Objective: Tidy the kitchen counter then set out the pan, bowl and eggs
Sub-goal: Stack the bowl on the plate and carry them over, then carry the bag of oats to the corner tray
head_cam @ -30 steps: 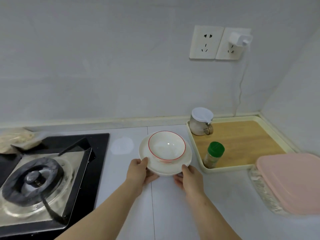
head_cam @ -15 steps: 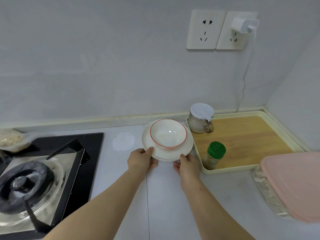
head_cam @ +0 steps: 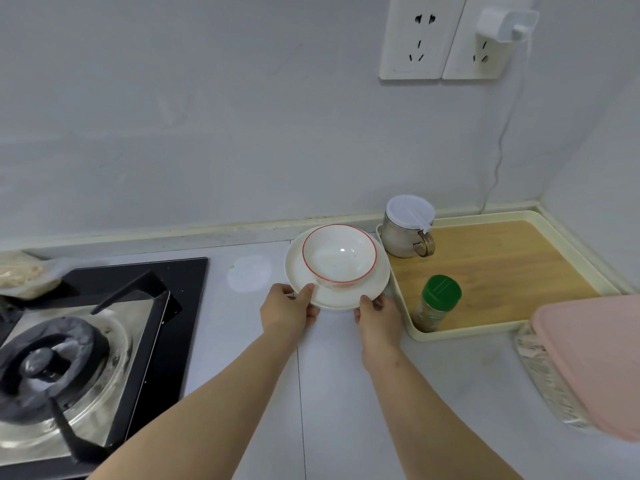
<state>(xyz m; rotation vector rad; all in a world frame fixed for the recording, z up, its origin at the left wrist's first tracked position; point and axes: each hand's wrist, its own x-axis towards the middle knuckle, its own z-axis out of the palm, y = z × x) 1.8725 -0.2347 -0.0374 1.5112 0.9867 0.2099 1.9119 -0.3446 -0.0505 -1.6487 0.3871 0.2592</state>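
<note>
A white bowl [head_cam: 338, 254] with a thin red rim sits on a white plate [head_cam: 372, 284] on the grey counter, close to the back wall. My left hand [head_cam: 285, 311] grips the plate's near left edge, thumb on top of the rim. My right hand [head_cam: 377, 320] grips the near right edge the same way. The bowl holds nothing. No pan and no eggs are in view.
A gas hob [head_cam: 86, 344] fills the left, with a bag of food [head_cam: 24, 275] behind it. Right of the plate a cream tray [head_cam: 446, 336] with a wooden base holds a lidded jar [head_cam: 408, 226] and a green-capped shaker [head_cam: 438, 303]. A pink-lidded container [head_cam: 588, 362] sits front right.
Both hands have pushed the plate with the bowl away from me, toward the back wall, up beside the lidded jar.
</note>
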